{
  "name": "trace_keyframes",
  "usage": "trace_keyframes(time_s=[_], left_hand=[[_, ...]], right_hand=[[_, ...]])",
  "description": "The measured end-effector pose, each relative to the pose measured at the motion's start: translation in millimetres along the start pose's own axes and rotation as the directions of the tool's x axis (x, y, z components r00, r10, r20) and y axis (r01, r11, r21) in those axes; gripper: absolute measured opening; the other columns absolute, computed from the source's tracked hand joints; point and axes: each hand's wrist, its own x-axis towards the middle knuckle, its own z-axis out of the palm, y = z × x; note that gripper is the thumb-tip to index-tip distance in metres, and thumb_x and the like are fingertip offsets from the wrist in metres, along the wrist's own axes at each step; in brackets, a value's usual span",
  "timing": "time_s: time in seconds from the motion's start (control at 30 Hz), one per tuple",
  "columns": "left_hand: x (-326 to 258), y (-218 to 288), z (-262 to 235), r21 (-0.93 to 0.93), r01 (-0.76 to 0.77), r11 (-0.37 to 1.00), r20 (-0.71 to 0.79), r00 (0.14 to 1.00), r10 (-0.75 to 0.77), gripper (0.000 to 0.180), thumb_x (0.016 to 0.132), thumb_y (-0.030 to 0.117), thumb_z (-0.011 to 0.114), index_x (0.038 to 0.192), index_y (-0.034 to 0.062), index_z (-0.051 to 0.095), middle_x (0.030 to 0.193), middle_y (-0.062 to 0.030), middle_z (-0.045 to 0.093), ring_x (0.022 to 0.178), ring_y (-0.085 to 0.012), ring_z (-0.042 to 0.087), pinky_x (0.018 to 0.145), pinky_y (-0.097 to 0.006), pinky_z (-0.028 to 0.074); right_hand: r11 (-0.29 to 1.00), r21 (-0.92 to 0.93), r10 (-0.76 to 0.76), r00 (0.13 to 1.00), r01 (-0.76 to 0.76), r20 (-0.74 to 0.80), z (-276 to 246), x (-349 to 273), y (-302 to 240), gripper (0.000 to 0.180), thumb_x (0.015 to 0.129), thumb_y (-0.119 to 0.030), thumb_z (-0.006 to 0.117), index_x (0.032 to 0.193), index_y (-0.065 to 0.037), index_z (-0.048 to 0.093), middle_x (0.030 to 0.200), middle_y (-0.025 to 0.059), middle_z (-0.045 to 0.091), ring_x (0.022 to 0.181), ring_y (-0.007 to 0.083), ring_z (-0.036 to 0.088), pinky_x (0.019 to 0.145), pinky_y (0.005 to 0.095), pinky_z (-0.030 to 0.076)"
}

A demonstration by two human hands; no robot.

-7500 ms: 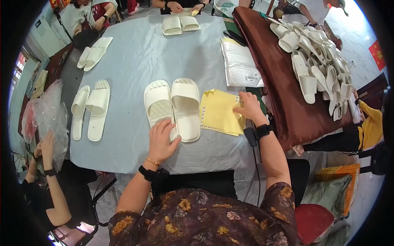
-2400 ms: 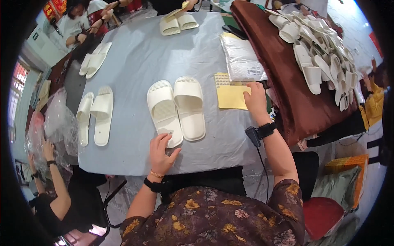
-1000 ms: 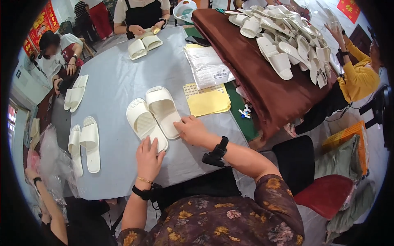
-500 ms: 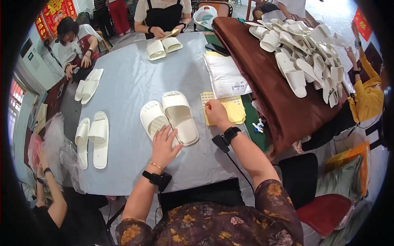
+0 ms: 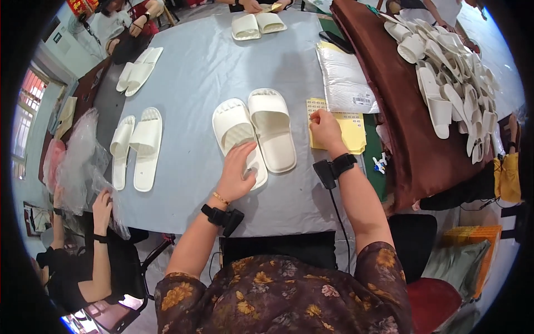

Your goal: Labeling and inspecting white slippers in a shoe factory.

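Two white slippers lie side by side, touching, on the grey table in front of the person. Left hand rests flat, fingers spread, on the heel end of the nearer slipper (gripping nothing). Right hand has its fingertips pinched together on the yellow sticker sheet just beside the pair. Beyond lies a white padded envelope, and a heap of slippers covers the brown cloth.

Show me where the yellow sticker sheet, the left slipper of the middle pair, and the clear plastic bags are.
yellow sticker sheet [image 5: 352, 131], head view, bare right half.
left slipper [image 5: 233, 119], head view, its strap.
clear plastic bags [image 5: 78, 161], head view, middle of the crumpled bundle.
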Motion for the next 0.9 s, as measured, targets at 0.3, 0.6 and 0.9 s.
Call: trace_keyframes(time_s=[0.3,0.6,0.9], left_hand=[[-5.7,-12.2,5.0,-0.443,0.169,0.881,-0.094,0.968,-0.233,0.07,0.068,-0.006,0.04,0.137,0.0014,0.045,0.131,-0.0159,0.057,0.128,-0.0283,0.051,0.11,-0.037,0.035],[-7.8,-11.9,2.7,-0.467,0.209,0.859,-0.045,0.965,-0.259,0.073,0.071,-0.006,0.035,0.143,0.0015,0.04,0.136,-0.0134,0.053,0.129,-0.0194,0.047,0.103,-0.03,0.038],[-5.6,-11.7,5.0,-0.441,0.176,0.88,-0.099,0.965,-0.243,0.068,0.072,-0.005,0.041,0.139,0.003,0.044,0.131,-0.0156,0.059,0.127,-0.0289,0.052,0.109,-0.037,0.036]], right_hand=[[0.929,0.244,-0.278,0.96,0.278,-0.035,7.2,-53.2,-63.4,0.019,0.083,-0.006,0.063,0.101,-0.003,0.067,0.094,0.0146,0.067,0.084,0.028,0.065,0.075,0.0374,0.052],[0.877,0.167,-0.48,0.84,0.451,0.251,37.1,-122.6,-125.3,0.022,0.081,-0.005,0.064,0.102,-0.008,0.059,0.094,0.0143,0.058,0.085,0.0374,0.061,0.072,0.0468,0.05],[0.902,0.119,-0.43,0.835,0.415,0.343,45.4,-123.7,-124.8,0.014,0.083,-0.005,0.06,0.097,-0.007,0.057,0.092,0.0147,0.058,0.084,0.0377,0.06,0.072,0.047,0.049]])
